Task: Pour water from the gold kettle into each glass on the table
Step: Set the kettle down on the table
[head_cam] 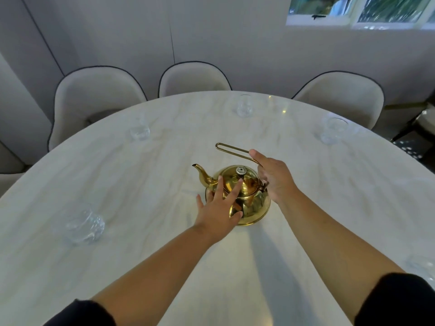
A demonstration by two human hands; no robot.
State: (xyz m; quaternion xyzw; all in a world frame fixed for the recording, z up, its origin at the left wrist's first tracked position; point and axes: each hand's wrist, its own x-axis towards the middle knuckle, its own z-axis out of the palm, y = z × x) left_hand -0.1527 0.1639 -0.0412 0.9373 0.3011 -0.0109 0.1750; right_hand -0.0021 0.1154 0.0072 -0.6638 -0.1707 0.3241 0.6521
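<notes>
A gold kettle [249,203] stands in the middle of the white marble table [141,180], spout pointing left. Its thin wire handle [231,150] sticks up and back. My left hand [219,208] lies flat against the kettle's left side with fingers spread. My right hand [274,177] is at the handle's base, thumb touching the wire, fingers not closed around it. Several clear glasses stand around the table: one at near left [86,225], one at far left [140,130], one at the back [244,105], one at far right [333,130], one at the near right edge [421,267].
Three pale upholstered chairs [193,78] stand along the table's far side against a grey wall. A window [360,10] is at top right. A dark patterned floor shows past the table's right edge.
</notes>
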